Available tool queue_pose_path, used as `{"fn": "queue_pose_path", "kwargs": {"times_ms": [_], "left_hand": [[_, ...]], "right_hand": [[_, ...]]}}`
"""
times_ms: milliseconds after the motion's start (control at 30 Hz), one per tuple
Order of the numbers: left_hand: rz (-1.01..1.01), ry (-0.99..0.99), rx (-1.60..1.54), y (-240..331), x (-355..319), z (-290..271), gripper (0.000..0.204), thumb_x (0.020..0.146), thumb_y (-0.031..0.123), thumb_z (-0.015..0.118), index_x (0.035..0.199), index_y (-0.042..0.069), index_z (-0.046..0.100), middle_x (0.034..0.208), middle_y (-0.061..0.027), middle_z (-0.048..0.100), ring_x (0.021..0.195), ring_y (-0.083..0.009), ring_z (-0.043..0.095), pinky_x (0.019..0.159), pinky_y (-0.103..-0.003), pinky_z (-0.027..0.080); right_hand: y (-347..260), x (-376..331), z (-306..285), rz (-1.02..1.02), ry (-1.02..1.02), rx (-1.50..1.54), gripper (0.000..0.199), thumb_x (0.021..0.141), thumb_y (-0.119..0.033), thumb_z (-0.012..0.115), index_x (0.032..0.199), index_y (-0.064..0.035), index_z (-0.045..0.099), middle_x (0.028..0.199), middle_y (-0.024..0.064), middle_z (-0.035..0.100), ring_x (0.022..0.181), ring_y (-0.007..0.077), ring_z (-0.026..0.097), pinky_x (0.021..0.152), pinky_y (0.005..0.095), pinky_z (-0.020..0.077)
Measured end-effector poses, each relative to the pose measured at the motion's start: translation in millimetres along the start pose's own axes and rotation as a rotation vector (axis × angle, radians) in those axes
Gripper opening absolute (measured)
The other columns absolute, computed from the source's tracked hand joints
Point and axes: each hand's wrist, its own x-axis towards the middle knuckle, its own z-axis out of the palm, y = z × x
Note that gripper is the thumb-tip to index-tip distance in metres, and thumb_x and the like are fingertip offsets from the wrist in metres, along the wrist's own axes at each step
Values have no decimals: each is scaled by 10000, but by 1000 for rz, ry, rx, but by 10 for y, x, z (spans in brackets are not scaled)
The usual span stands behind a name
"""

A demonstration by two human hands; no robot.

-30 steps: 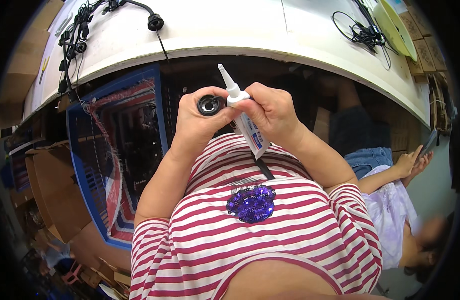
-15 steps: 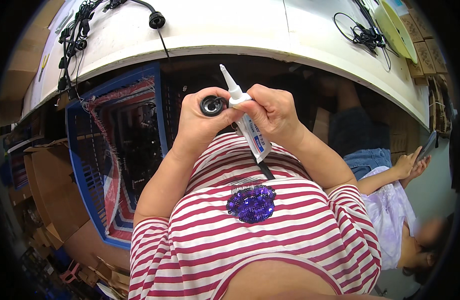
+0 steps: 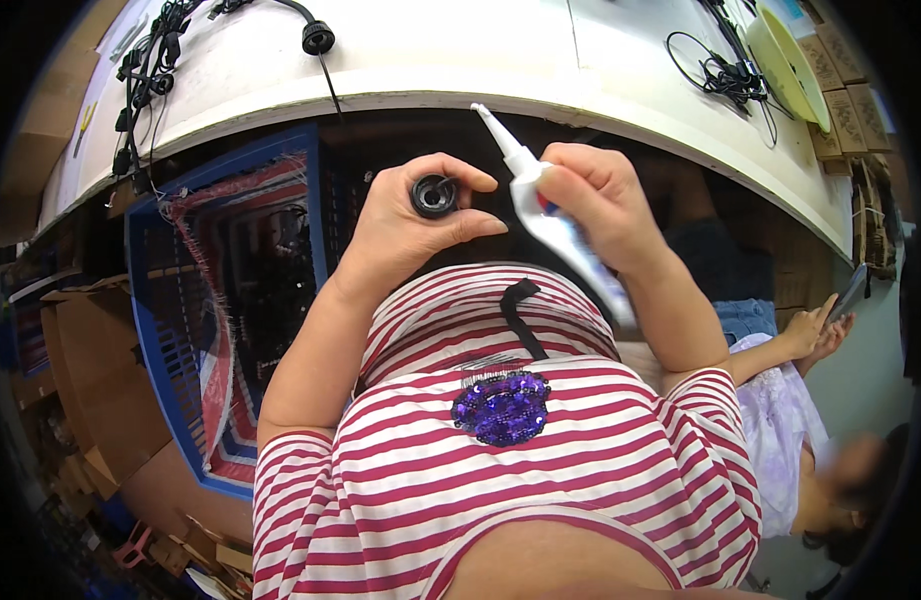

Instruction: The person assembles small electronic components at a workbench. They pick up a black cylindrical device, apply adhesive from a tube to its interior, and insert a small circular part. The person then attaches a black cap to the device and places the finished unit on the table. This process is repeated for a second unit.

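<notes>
White nozzled tube (image 3: pixel 527 198) is pinched by the right hand (image 3: pixel 600 205), likely for control. Left hand (image 3: pixel 398 208) cups a black socket (image 3: pixel 433 197).

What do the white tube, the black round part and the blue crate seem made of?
White tube: probably smooth plastic or laminate; bright printed surface, partly blurred.
Black round part: likely plastic, rubber possible; its rim has slight sheen.
Blue crate: probably matte moulded plastic; evenly coloured, with slotted walls.

The socket (image 3: pixel 433 197) in the left hand (image 3: pixel 392 218) sits left of the right hand's (image 3: pixel 608 208) squeeze tube (image 3: pixel 555 235), before the worktable (image 3: pixel 460 50).
</notes>
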Motion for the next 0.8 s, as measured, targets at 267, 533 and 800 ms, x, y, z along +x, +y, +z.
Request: {"fn": "queue_pose_path", "kwargs": {"times_ms": [267, 533, 800], "left_hand": [[82, -93, 150, -70, 65, -55, 183, 706, 3, 701, 867, -9, 615, 798, -29, 599, 705, -72, 552, 618, -189, 434], [146, -127, 183, -37, 14, -63, 182, 697, -6, 688, 864, -7, 616, 809, -41, 599, 745, -107, 564, 676, -219, 436], [237, -101, 208, -63, 1, -46, 175, 693, 28, 704, 862, 38, 661, 794, -50, 646, 725, -136, 617, 642, -233, 473]], "right_hand": [[-58, -108, -13, 493, -197, 881, 279, 929, -249, 447, 808, -5, 510, 463, 6, 450, 305, 58, 324, 396, 219, 246], [-158, -59, 89, 625, -202, 740, 332, 942, -267, 428, 756, -5, 511, 445, -9, 429, 331, 42, 319, 373, 211, 264], [-175, -53, 174, 615, -106, 626, 341, 856, -326, 584, 775, 3, 623, 491, -3, 476, 359, 53, 380, 346, 176, 260]]}}
